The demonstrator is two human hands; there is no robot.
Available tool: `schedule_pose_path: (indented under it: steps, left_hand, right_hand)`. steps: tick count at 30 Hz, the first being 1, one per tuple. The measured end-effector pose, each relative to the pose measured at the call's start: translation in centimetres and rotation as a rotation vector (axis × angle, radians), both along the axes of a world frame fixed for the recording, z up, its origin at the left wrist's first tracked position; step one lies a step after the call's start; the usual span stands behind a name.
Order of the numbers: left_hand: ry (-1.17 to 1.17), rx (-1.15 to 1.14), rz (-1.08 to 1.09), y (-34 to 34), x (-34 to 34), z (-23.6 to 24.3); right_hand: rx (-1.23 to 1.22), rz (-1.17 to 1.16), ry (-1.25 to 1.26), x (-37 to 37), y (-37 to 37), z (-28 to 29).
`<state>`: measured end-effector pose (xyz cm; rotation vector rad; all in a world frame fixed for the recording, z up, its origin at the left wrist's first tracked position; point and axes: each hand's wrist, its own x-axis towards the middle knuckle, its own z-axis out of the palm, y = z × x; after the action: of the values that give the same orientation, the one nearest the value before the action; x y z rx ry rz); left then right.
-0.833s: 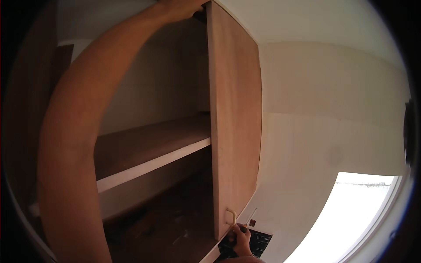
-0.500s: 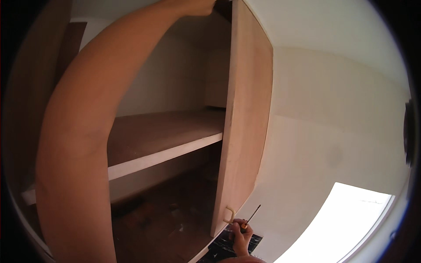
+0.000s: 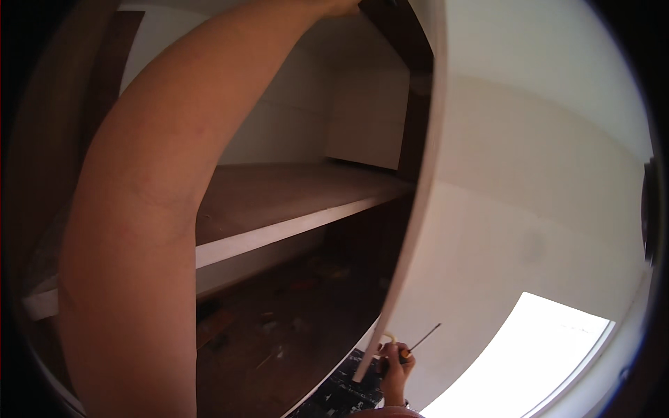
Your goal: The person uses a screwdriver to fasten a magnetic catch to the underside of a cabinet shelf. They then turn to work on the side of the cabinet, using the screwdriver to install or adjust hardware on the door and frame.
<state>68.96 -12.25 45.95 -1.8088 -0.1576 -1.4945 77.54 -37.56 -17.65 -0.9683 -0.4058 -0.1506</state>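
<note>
My left arm reaches up across the cupboard, and my left hand is at its top, by the dark upper frame; its fingers are cut off by the picture's edge. At the lower right, my right hand is closed round the orange-and-black handle of a screwdriver, whose thin shaft points up and right. The same hand is at the pale looped pull handle near the bottom of the cupboard door. That wooden door stands open, seen almost edge-on.
Inside the cupboard, a brown shelf with a pale front edge spans the width. Small debris lies on the dusty bottom. Below the door is a black marbled surface. A pale wall and a bright opening are at right.
The door has swung further open to the right, from showing its broad face to nearly edge-on, uncovering more of the cupboard's inside. My right hand moved slightly right with the screwdriver.
</note>
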Motion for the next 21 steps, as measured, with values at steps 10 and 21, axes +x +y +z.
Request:
schedule_pose_path:
  steps: [10,21]
  left_hand:
    - [0.145,-1.248,-1.668,2.5,10.3,-7.2]
    - [0.164,-1.264,-2.196,-0.9,10.4,-8.0]
  right_hand:
    - [0.05,-0.334,0.025,4.5,-4.6,-6.5]
    - [0.048,-0.362,0.004,5.7,-7.0,-7.6]
